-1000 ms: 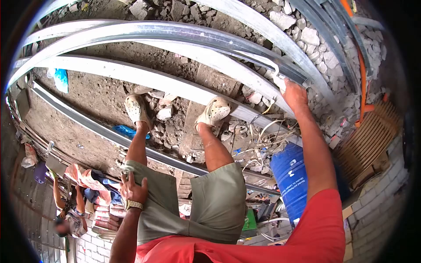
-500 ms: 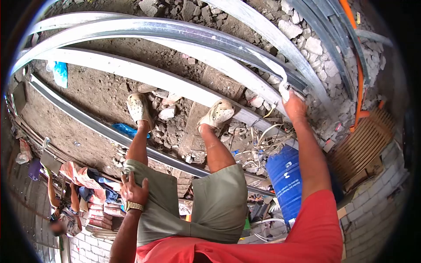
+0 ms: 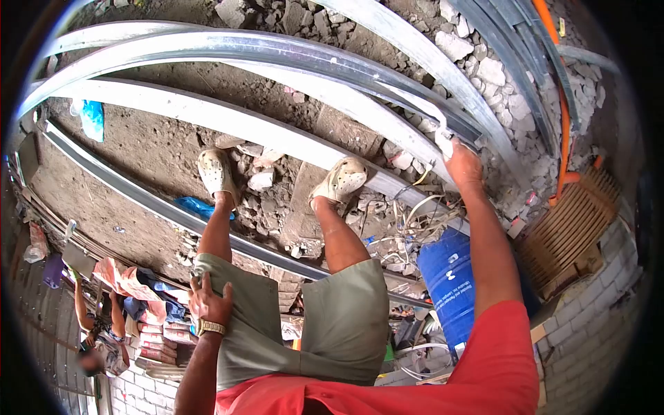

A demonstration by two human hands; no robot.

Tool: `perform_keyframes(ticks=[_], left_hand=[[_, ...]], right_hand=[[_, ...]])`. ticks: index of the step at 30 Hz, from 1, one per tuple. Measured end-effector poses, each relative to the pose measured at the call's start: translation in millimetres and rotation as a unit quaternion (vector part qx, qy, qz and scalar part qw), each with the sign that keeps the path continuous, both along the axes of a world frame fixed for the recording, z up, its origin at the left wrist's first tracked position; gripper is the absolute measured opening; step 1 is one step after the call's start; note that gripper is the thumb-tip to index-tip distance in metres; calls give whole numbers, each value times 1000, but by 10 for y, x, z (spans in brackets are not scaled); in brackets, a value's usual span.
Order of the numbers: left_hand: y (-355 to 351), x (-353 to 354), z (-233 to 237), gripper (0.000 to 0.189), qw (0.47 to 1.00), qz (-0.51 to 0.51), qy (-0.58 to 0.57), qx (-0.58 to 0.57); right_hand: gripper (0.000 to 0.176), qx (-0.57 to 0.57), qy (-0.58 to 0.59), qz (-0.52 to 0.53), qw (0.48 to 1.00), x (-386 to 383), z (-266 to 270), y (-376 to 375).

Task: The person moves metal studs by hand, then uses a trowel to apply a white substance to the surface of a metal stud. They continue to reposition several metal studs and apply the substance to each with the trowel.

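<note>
My right hand (image 3: 463, 164) is closed around the white handle of what looks like a small paint roller (image 3: 443, 133). Its pale, bent front part lies along a long grey metal channel (image 3: 277, 47). Below it, another pale metal bar (image 3: 207, 105) runs under my right shoe (image 3: 339, 181). My left hand (image 3: 209, 304), with a gold watch at the wrist, rests on the leg of my green shorts (image 3: 245, 325), fingers spread. A tangle of pale cable (image 3: 413, 220) lies below my right hand.
Broken concrete (image 3: 494, 76) and an orange pipe (image 3: 568, 131) lie to the right. A blue drum (image 3: 446, 287) and wooden slats (image 3: 570, 228) stand near my right arm. Another metal channel (image 3: 166, 211) crosses behind my feet. At lower left another person (image 3: 111, 346) is by stacked bags (image 3: 158, 342).
My right hand and the paint roller have shifted very slightly left in view. My left hand stays on my thigh, and my feet remain in place.
</note>
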State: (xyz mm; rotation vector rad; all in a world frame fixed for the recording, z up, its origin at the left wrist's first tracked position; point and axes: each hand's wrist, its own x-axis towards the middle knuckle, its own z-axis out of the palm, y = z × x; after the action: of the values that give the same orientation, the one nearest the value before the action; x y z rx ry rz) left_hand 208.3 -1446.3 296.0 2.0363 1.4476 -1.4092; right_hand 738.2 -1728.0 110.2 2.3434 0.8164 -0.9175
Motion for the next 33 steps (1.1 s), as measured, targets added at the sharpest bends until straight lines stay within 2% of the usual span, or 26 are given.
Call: perform_keyframes(ticks=[3, 4, 7, 10, 13, 15, 17, 20, 23, 28, 33], left_hand=[[-25, -9, 9, 65, 1000, 9, -5, 1], [-29, 14, 8, 65, 1000, 1, -2, 0], [-53, 2, -3, 65, 1000, -13, -3, 4], [-59, -34, 7, 64, 1000, 3, -10, 2], [-73, -19, 13, 64, 1000, -4, -14, 10], [-86, 8, 12, 65, 1000, -11, -5, 10], [-91, -19, 2, 65, 1000, -13, -5, 10], [-60, -68, -3, 65, 1000, 3, -4, 2], [-72, -44, 12, 65, 1000, -11, -12, 9], [-68, -4, 28, 66, 1000, 8, -5, 3], [-47, -44, 29, 66, 1000, 14, 1, 0]], right_hand=[[38, -10, -24, -47, 999, 2, 103, 58], [37, 15, -18, -31, 999, -42, 40, 15], [41, -22, 12, -13, 1000, -100, 2, 61], [40, 29, -9, -53, 998, -102, 54, 19], [39, 17, -30, -68, 997, -216, 2, -16], [41, -3, 5, -74, 997, -283, -6, 81], [41, 22, 4, -40, 999, -242, -111, -24], [35, 41, -5, -43, 998, -117, 72, 61], [34, 7, -20, -51, 999, -175, 128, 81], [36, 21, 5, -22, 1000, -165, 91, 59], [37, -5, -8, -67, 998, -231, 134, 189]])
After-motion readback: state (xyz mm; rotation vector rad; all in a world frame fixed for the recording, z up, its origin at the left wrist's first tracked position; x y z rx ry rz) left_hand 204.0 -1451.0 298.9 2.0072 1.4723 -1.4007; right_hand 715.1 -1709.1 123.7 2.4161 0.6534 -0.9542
